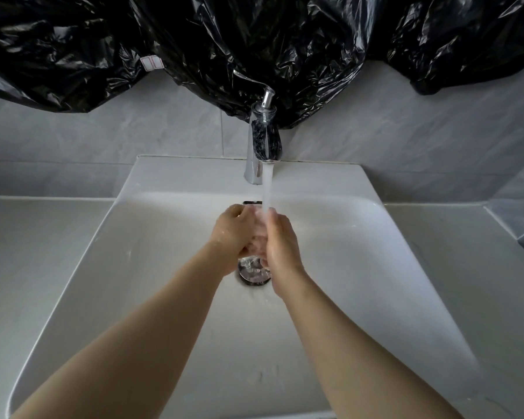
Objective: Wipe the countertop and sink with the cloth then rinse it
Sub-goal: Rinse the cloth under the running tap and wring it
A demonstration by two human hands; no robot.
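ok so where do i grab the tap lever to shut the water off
Probably the thin chrome lever on top of the faucet, pinched near its free end, which slants back and left. Come from above on the left, since the water stream falls at the front.

The left hand [232,234] and right hand [282,246] meet in the sink [375,267], above the drain [253,277], below the faucet [259,140].

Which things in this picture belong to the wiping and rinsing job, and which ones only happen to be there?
Belong to the job:
sink
countertop
tap
running water
left hand and right hand, together under the stream; no cloth shows clearly between them

Just there:
black plastic sheet
white label on it
tiled wall
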